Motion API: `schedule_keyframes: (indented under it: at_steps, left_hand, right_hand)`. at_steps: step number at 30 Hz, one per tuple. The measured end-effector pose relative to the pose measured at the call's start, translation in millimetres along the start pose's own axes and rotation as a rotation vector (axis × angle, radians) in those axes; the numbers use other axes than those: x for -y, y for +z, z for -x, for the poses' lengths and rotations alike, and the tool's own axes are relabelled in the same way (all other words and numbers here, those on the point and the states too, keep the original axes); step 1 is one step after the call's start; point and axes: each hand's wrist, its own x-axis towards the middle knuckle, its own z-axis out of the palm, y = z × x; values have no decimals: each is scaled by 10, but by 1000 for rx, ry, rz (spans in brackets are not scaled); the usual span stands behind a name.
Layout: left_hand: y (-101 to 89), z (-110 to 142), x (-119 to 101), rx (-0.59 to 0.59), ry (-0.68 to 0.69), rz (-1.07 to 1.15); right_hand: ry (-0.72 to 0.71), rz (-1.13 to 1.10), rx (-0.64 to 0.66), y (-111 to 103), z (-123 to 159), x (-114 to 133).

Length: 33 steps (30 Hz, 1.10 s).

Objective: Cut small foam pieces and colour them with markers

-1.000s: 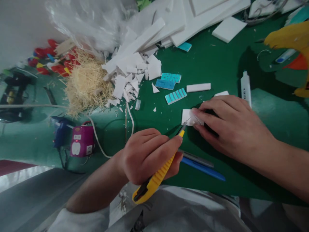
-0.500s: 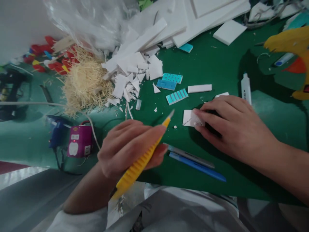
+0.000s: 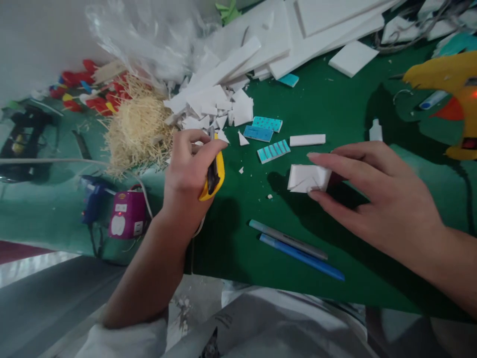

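Note:
My left hand (image 3: 190, 174) is closed around a yellow utility knife (image 3: 219, 174), over the green table beside the scrap pile. The knife's far end points away from me and is partly hidden by my fingers. Between thumb and fingertips my right hand (image 3: 376, 184) pinches a small white foam piece (image 3: 303, 178) with pencil-like lines on it. Just beyond the foam piece lie a plain white foam strip (image 3: 307, 140) and a striped turquoise strip (image 3: 274, 151). A blue strip (image 3: 258, 133) and a dotted turquoise one (image 3: 267, 123) rest together behind them.
White foam scraps (image 3: 242, 107) and a heap of thin wooden sticks (image 3: 137, 124) lie to the left. Two pens (image 3: 301, 256) rest near the front edge. A yellow glue gun (image 3: 447, 79) stands at right; a purple power adapter (image 3: 126, 216) sits at left.
My left hand has swung up and away, turning the knife so its tip no longer points toward the foam. My right hand has raised the white foam piece off the table.

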Motion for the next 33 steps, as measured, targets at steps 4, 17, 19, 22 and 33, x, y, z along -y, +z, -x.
schedule_keyframes:
  at_steps: [4,17,19,22,33]
  left_hand:
    - [-42,-21,-44,152,-33,37]
    - [11,-25,27,178,-48,6]
    - [-17,-77,-119,-32,-35,45]
    - [-63,-165,-412,-51,-96,278]
    - [37,-317,-929,444,-633,979]
  right_hand:
    - [75,-133,-23,-13,-16,-46]
    - [263,-208,-16,-109,-42,35]
    - [311,-259,-27,-121,-48,53]
    - [422,-386,-60,-131,-59,79]
    - [545,-670,-97,-122,-132,129]
